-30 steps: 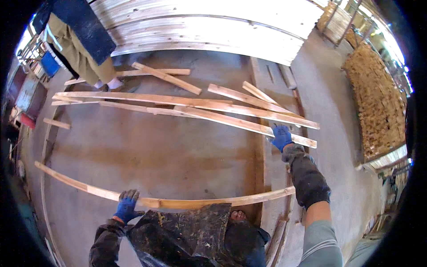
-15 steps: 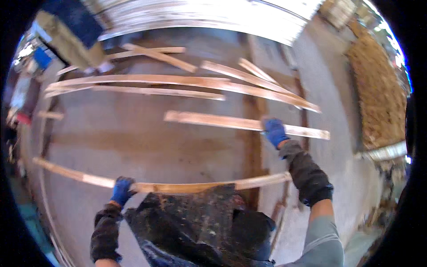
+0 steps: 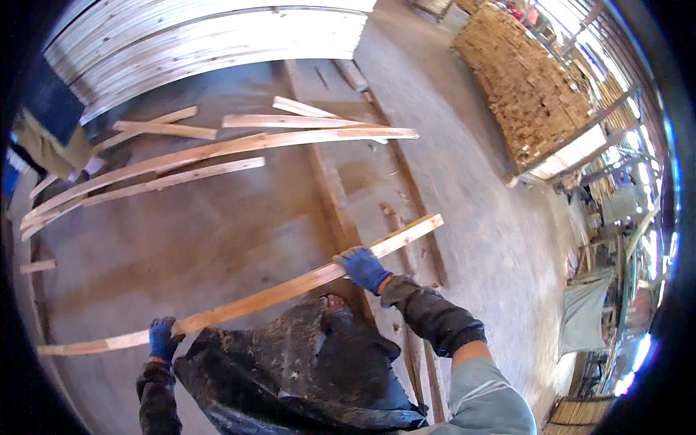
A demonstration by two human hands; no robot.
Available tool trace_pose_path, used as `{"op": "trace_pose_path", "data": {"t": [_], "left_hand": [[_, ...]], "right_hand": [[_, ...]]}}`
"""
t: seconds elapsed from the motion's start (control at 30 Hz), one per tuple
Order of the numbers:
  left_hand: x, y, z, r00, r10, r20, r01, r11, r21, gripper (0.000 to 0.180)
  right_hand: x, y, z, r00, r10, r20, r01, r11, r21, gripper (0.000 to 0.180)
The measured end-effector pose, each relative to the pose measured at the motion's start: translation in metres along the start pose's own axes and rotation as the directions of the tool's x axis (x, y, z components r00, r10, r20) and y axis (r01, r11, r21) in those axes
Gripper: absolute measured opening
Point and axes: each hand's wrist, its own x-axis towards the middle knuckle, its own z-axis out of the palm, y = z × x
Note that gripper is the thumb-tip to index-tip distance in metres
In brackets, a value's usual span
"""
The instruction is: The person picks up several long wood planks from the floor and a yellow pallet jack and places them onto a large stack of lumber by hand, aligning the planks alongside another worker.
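Pale board stack [image 3: 217, 43] beyond, brown wood-block pile [image 3: 533, 80] right, long wood strip [image 3: 254, 298] in your gloved hands.
The strip slants across in front of your dark apron [image 3: 272, 355], right end farther out; can't tell if it's one piece or two laid together. Loose wood strips [image 3: 326, 135] lie on the floor past it. Your right hand [image 3: 362, 269] curls over it right of middle; your left hand [image 3: 164, 341] closes on it toward the left end.

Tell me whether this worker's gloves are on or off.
On: blue gloves cover the left hand and right hand, both on the wood strip; bare wrist shows between the right glove and the dark sleeve.
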Motion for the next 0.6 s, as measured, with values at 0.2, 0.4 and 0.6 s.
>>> {"op": "trace_pose_path", "data": {"t": [0.2, 0.4, 0.6], "left_hand": [[0.01, 0.012, -0.008, 0.999, 0.037, -0.005, -0.037, 0.998, 0.06, 0.053], [0.001, 0.016, -0.012, 0.996, -0.063, 0.056, 0.054, 0.988, 0.147, 0.057], [0.009, 0.029, -0.008, 0.999, -0.042, 0.0, 0.042, 0.984, 0.171, 0.059]], "right_hand": [[-0.003, 0.016, -0.001, 0.996, -0.049, -0.081, 0.06, 0.989, 0.139, 0.043], [-0.004, 0.011, -0.008, 0.999, -0.023, -0.035, 0.023, 1.0, 0.018, 0.043], [-0.014, 0.035, -0.003, 1.0, -0.006, -0.028, 0.006, 1.0, -0.018, 0.045]]}}
